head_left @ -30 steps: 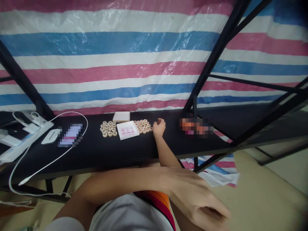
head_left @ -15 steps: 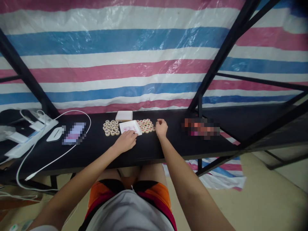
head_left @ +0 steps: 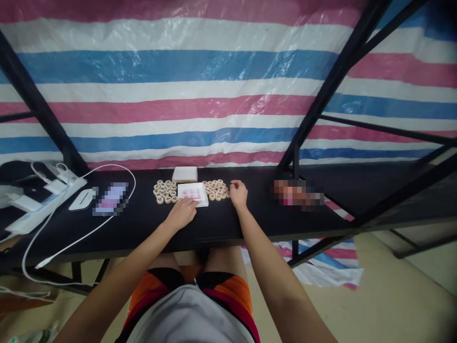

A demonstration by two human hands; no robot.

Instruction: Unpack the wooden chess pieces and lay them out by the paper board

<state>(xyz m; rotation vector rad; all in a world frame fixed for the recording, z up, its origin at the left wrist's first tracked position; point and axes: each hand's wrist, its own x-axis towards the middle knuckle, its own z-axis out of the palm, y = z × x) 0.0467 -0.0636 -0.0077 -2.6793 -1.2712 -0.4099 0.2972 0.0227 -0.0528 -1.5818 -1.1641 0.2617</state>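
Observation:
Between two groups of xiangqi pieces lies a shallow white box (head_left: 202, 189), its inside printed with red grid lines. My left hand (head_left: 183, 213) is closed over its near rim, the thumb hidden. To the left of the box are round pieces with dark characters (head_left: 164, 191); to its right sit pieces with red characters (head_left: 216, 189). My right hand (head_left: 239, 194) is beside the right edge of the red group, its fingers curled together. Whatever lies within those fingers is too small to make out.
Behind the box is a second white box part (head_left: 184, 174). On the left of the black table (head_left: 221, 224) are a blurred phone (head_left: 110, 198), a white flat device (head_left: 82, 199), a power strip (head_left: 46, 202) and a white cable. A blurred reddish object (head_left: 295, 193) lies right.
The white box has turned from a slant to nearly square with the table and come slightly nearer. My left hand has shifted left along with it. My right hand stays beside the red pieces.

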